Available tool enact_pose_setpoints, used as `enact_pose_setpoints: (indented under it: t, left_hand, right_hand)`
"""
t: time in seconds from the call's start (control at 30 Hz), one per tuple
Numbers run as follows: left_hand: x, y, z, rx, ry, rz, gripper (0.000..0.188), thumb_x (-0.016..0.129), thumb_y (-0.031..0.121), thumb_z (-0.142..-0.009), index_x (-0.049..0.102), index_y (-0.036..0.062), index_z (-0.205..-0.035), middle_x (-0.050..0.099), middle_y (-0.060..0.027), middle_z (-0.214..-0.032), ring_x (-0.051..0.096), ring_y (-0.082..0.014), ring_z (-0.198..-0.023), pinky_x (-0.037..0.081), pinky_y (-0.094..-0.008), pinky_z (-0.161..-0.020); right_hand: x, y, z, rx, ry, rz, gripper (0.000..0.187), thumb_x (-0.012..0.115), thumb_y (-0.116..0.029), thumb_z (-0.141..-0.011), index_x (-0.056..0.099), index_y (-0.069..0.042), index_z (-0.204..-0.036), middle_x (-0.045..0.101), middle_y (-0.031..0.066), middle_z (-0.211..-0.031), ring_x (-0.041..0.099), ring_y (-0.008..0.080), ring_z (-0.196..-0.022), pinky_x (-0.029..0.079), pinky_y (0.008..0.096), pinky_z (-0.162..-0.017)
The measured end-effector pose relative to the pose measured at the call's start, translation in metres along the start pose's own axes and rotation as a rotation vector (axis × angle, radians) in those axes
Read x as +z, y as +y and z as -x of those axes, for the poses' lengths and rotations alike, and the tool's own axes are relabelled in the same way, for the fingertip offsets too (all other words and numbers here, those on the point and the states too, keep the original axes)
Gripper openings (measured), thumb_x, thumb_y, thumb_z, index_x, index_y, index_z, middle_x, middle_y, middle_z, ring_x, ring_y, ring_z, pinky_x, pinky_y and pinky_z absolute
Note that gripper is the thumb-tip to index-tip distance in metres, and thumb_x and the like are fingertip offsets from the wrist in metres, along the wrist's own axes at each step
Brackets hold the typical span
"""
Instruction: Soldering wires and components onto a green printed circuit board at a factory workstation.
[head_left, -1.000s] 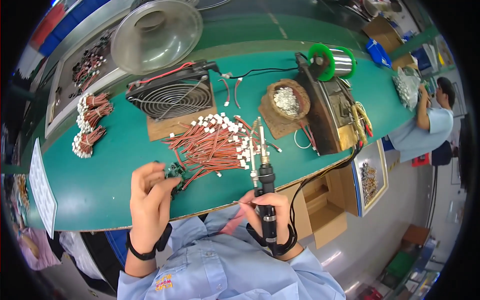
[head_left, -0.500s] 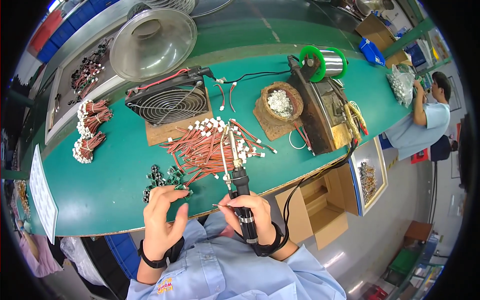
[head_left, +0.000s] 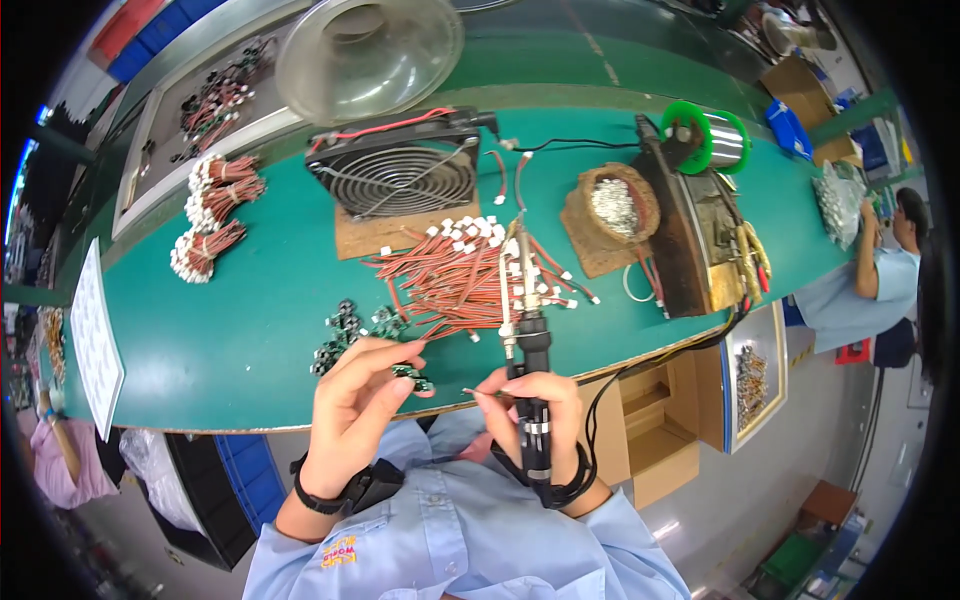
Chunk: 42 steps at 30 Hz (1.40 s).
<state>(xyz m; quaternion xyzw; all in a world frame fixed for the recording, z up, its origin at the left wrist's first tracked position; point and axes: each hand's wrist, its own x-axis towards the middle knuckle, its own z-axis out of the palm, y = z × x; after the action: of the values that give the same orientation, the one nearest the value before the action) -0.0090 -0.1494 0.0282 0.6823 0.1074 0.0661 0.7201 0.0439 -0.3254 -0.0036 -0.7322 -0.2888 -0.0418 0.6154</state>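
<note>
My left hand [head_left: 358, 410] pinches a small green circuit board [head_left: 410, 377] between thumb and fingers, just above the bench's near edge. Beyond it lies a little heap of similar dark-and-green boards [head_left: 335, 345]. In my right hand [head_left: 545, 405] is a black soldering iron [head_left: 535, 350], its metal tip pointing away from me over a pile of red-and-black wires with white connectors [head_left: 455, 280]. A thin tube runs along the iron's left side. The same hand's thumb and finger also pinch a thin wire-like end [head_left: 472, 391], mostly hidden by the fingers.
A square black fan [head_left: 400, 180] stands behind the wires. At right are a bowl of silvery bits [head_left: 615, 205], a metal stand [head_left: 690, 230] and a green solder spool [head_left: 712, 138]. Bundled wires [head_left: 205, 250] lie left. Another person [head_left: 870, 280] works far right.
My left hand has drawn back from the board heap with one circuit board in its fingers. The right hand still holds the iron. The view has shifted, moving the bench rightward in it.
</note>
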Motion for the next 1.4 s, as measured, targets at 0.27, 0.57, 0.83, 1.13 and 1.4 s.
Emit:
enact_pose_setpoints:
  t: [0.27,0.57,0.83,1.13,1.4]
  left_hand:
    - [-0.007,0.004,0.006,-0.157,-0.095,0.342,0.026,0.06,0.011,-0.087,0.058,-0.0033,-0.109,0.056,-0.0119,-0.099,0.059,-0.0202,-0.088,0.049,-0.0312,-0.073]
    - [-0.006,0.003,0.008,-0.119,-0.124,0.382,0.023,0.062,0.015,-0.086,0.06,-0.0011,-0.102,0.056,-0.0105,-0.096,0.055,-0.0183,-0.087,0.045,-0.03,-0.076]
    - [-0.015,-0.008,0.008,-0.087,-0.265,0.492,0.024,0.056,0.005,-0.09,0.056,-0.0044,-0.112,0.055,-0.0099,-0.107,0.056,-0.0164,-0.099,0.044,-0.0299,-0.088]
    - [-0.017,-0.014,0.009,-0.091,-0.278,0.45,0.028,0.057,0.012,-0.09,0.057,-0.0038,-0.113,0.056,-0.0097,-0.109,0.052,-0.0135,-0.098,0.041,-0.0286,-0.086]
    - [-0.012,-0.009,0.008,-0.091,-0.239,0.443,0.028,0.057,0.012,-0.09,0.057,-0.004,-0.113,0.056,-0.0098,-0.108,0.05,-0.0132,-0.093,0.04,-0.0275,-0.083]
  right_hand:
    - [0.009,-0.022,-0.021,0.005,-0.117,-0.203,0.043,0.065,0.009,-0.078,0.037,-0.007,-0.106,0.061,0.0149,-0.082,0.053,0.0079,-0.055,0.04,0.0202,-0.045]
    - [0.013,-0.031,-0.023,0.007,-0.143,-0.217,0.044,0.066,0.008,-0.078,0.036,-0.007,-0.106,0.06,0.0155,-0.082,0.057,0.0093,-0.057,0.043,0.02,-0.045]
    - [0.015,-0.035,-0.022,-0.006,-0.127,-0.178,0.047,0.067,0.008,-0.076,0.036,-0.008,-0.109,0.061,0.0157,-0.085,0.061,0.0129,-0.063,0.05,0.0226,-0.05]
    - [0.014,-0.033,-0.025,-0.07,-0.126,-0.147,0.047,0.07,0.008,-0.073,0.04,-0.007,-0.106,0.062,0.0151,-0.084,0.063,0.0159,-0.067,0.051,0.0243,-0.052]
    - [0.02,-0.03,-0.022,-0.082,0.006,-0.211,0.04,0.073,0.008,-0.064,0.055,-0.004,-0.098,0.065,0.0114,-0.083,0.063,0.0226,-0.066,0.049,0.0287,-0.057]
